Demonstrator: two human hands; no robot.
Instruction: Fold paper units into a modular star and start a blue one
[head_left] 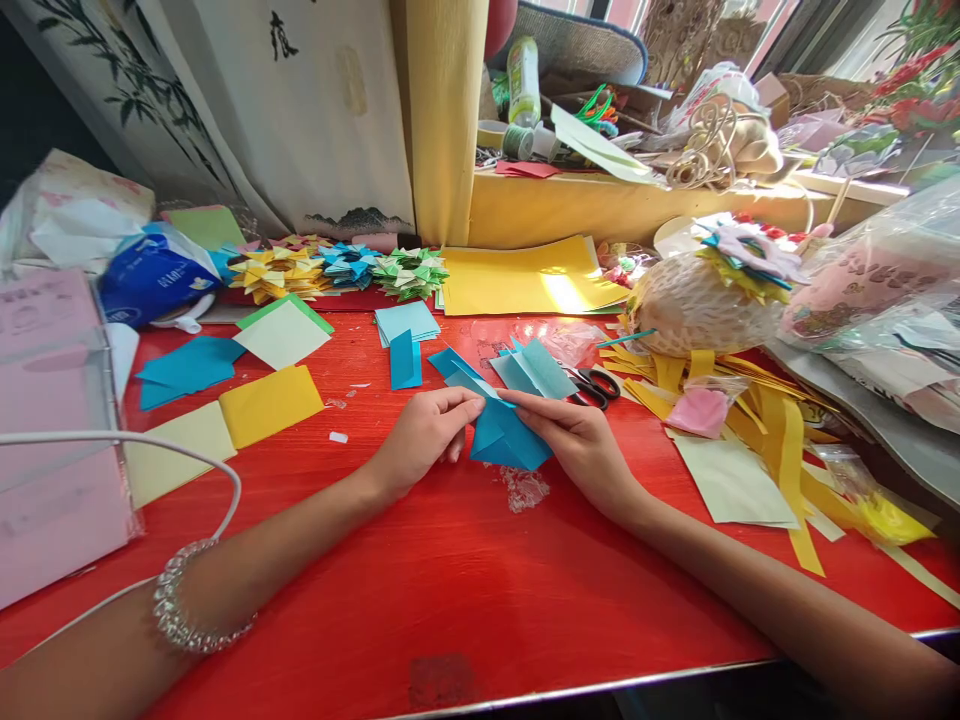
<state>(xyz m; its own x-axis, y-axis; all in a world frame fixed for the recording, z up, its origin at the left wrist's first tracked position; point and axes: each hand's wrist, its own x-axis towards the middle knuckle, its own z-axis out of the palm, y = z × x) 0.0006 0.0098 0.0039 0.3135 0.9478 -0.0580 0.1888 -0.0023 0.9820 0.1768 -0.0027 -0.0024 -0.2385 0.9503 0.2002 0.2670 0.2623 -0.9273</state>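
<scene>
Between the left hand (424,432) and right hand (583,448), both holding it by fingertips, the blue paper (510,445) could crease crooked if either grip slips; just beyond the right hand, scissors (598,390) could snag it

Head-worn view, facing forward, down across table (480,590)
</scene>
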